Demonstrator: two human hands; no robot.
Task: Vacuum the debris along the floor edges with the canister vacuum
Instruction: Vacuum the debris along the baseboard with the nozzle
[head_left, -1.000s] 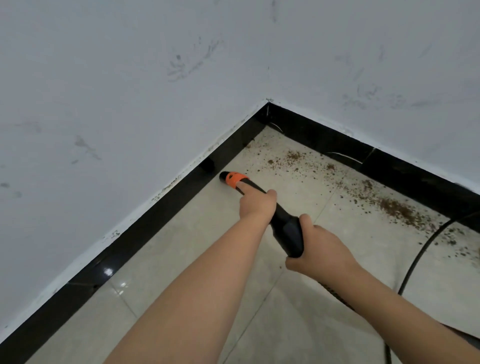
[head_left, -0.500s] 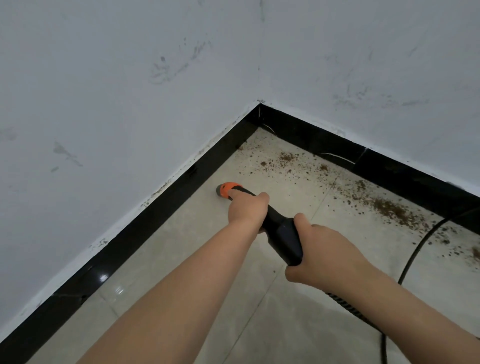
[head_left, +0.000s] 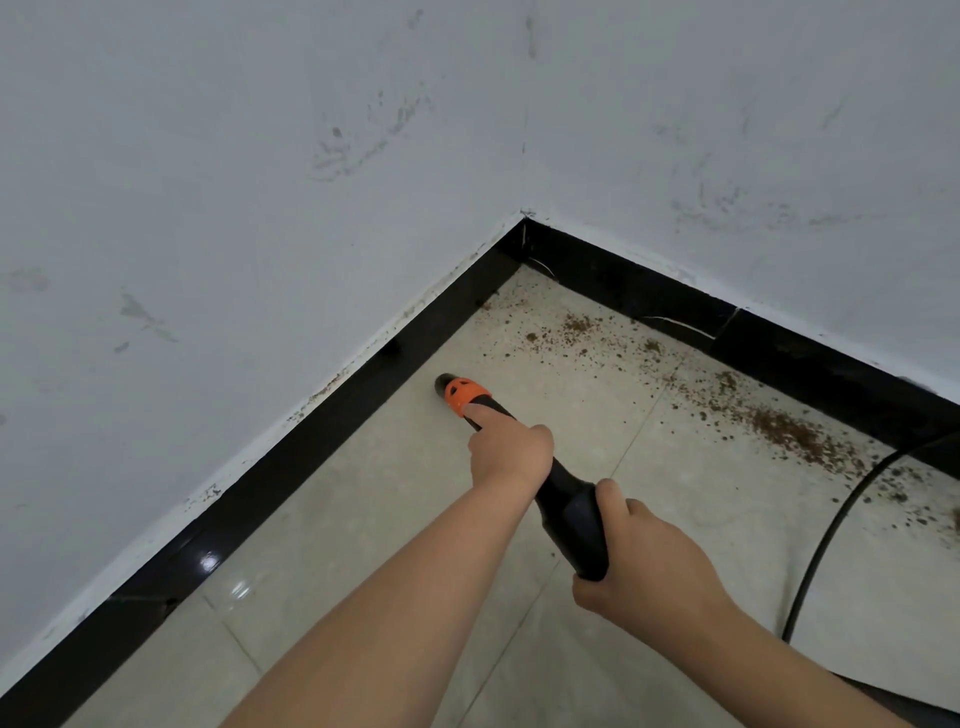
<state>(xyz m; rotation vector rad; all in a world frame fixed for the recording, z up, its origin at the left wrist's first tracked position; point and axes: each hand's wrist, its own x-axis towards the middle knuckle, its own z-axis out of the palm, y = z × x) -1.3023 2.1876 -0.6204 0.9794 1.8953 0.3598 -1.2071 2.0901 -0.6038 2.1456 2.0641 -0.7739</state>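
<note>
I hold a black vacuum nozzle with an orange collar near its tip. The tip rests on the pale floor tiles beside the left black skirting board. My left hand grips the front of the nozzle, forefinger stretched toward the orange collar. My right hand is closed around the thicker rear part. Brown crumbly debris lies scattered along the right skirting, with a smaller patch close to the corner. The canister itself is out of view.
Two scuffed white walls meet at a corner with black skirting below. A black cord curves across the floor at the right. The vacuum hose runs off at the lower right.
The nozzle tip has slid back a little from the corner along the left skirting. Both hands keep their grip and the view has shifted slightly.
</note>
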